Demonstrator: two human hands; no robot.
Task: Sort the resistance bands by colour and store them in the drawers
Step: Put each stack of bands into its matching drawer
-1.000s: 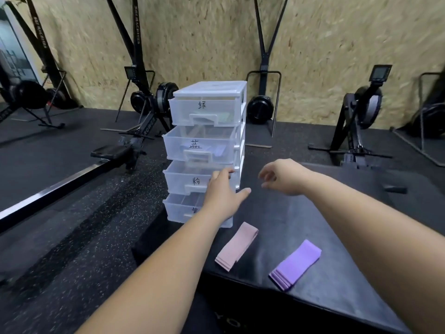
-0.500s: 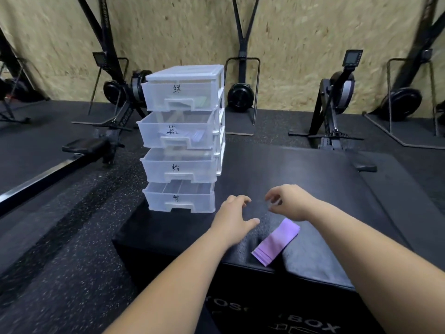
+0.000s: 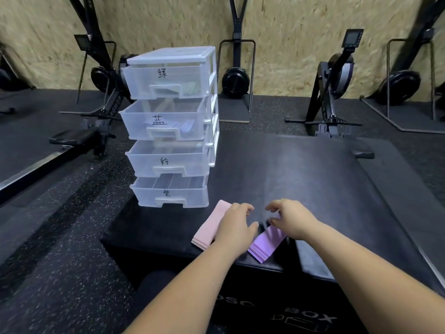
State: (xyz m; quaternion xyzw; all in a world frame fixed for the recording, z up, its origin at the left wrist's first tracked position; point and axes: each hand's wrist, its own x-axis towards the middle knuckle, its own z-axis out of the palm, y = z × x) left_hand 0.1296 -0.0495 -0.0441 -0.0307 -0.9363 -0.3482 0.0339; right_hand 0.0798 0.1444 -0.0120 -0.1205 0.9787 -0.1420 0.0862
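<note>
A clear plastic drawer tower (image 3: 169, 127) with four labelled drawers stands on a black padded box (image 3: 313, 179). Its top two drawers hold bands; all four stick out slightly. In front of it lie a folded pink band (image 3: 209, 231) and a folded purple band (image 3: 267, 244). My left hand (image 3: 237, 226) hovers over the right part of the pink band, fingers loosely curved, holding nothing. My right hand (image 3: 290, 219) is over the top end of the purple band with fingers loosely curled; whether it touches the band is unclear.
Rowing machines (image 3: 334, 88) and ski trainers stand along the chipboard wall behind. A rower seat and rail (image 3: 72, 141) lie to the left on the speckled rubber floor. The box's front edge is just below the bands.
Both hands have come back from the drawer tower toward me and down to the bands. The left now covers the pink band, the right the purple band.
</note>
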